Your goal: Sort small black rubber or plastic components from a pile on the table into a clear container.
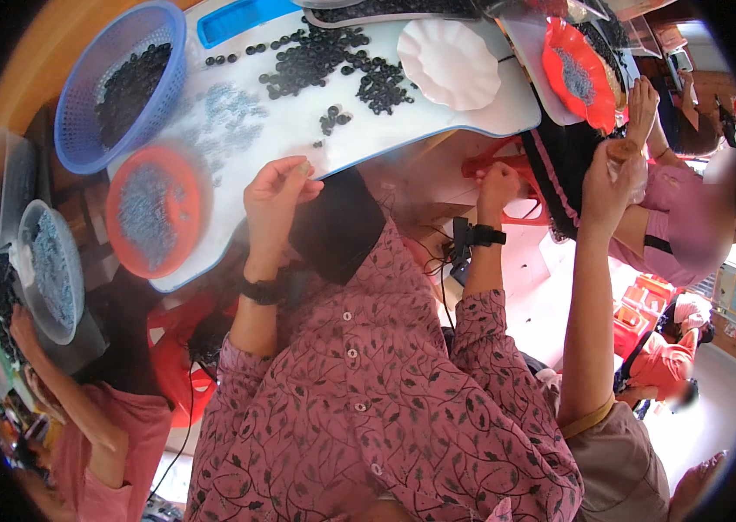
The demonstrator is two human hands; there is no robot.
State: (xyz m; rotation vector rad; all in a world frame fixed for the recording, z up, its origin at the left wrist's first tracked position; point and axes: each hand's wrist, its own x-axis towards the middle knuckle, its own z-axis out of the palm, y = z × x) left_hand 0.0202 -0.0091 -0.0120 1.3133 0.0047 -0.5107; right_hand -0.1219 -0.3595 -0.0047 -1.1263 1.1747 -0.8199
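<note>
pieces, small, black and round [333,113], lie beyond your left hand [281,197], slightly rightward; it pinches, contents unclear. your right hand [500,184], farther off, looks curled.

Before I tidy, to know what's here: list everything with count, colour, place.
Table: one, white, top centre
Round pieces: many, black, tabletop
Small pieces: many, pale grey, tabletop left
Tray: one, blue, far edge
Basket: one, blue, upper left
Bowl: one, red, table's left
Plate: one, white, table's right
Dish: one, red, upper right
Tub: one, translucent, far left
Seats: several, red, both sides
Co-workers: several, varied tops, both sides
Wristbands: two, black, wrists
Shirt: one, pink, centre
Left hand: one, bare, table edge
Right hand: one, bare, centre right
</note>
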